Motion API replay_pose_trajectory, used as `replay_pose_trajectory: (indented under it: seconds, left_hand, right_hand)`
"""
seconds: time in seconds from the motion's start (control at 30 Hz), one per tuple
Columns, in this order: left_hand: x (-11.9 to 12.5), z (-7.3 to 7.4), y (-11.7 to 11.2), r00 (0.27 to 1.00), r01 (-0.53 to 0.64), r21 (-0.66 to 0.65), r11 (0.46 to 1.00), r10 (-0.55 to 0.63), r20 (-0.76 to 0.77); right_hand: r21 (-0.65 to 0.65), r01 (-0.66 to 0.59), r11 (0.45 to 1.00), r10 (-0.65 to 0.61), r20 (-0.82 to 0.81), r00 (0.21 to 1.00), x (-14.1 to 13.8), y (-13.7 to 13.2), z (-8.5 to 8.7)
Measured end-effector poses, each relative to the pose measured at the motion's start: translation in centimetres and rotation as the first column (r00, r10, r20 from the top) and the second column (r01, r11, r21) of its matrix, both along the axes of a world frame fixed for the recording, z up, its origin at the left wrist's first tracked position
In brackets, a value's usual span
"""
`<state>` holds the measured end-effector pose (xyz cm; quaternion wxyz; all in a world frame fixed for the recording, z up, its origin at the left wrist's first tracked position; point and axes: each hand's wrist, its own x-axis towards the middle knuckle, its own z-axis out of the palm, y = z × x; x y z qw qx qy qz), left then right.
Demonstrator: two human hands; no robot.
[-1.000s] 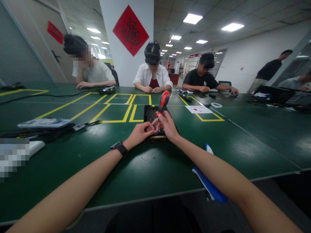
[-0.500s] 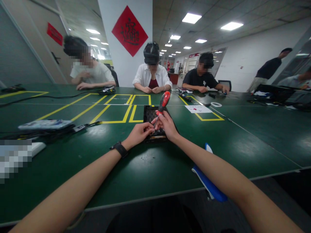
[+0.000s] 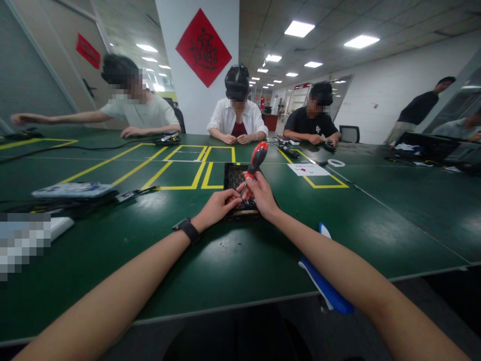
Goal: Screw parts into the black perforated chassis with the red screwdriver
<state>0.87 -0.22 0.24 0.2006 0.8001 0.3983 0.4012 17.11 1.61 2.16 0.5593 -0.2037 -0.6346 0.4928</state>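
Observation:
A screwdriver [image 3: 257, 159] with a red and black handle stands tilted in my right hand [image 3: 264, 196], its handle up and its shaft pointing down to the left. My left hand [image 3: 217, 206] is closed in a pinch at the screwdriver's tip; whatever its fingertips hold is too small to make out. Both hands are over a black open case [image 3: 232, 175] lying on the green table [image 3: 210, 271]. Dark parts show inside the case, and my fingers hide much of it.
A blue and white object [image 3: 326, 287] lies at the table's front edge under my right forearm. To the left are a light blue flat object [image 3: 75, 190] and black cables [image 3: 78, 205]. A paper sheet [image 3: 308, 169] and white ring [image 3: 336, 163] lie right. People sit opposite.
My hands and the screwdriver keep nearly the same pose, while the whole view shifts slightly. The person at the left across the table has stretched an arm out to the left.

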Motion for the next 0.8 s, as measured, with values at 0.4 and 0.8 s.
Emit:
replay_pose_trajectory:
  seconds: [0.4, 0.8]
  left_hand:
    - [0.15, -0.20, 0.21, 0.998, -0.007, -0.001, 1.000, 0.007, 0.063]
    - [-0.05, -0.27, 0.34, 0.999, 0.006, 0.018, 1.000, -0.006, 0.044]
  right_hand:
    - [0.026, 0.053, 0.998, -0.054, 0.049, 0.997, -0.08, 0.10, -0.03]
    - [-0.103, -0.035, 0.994, 0.029, -0.055, 0.998, 0.20, 0.39, -0.33]
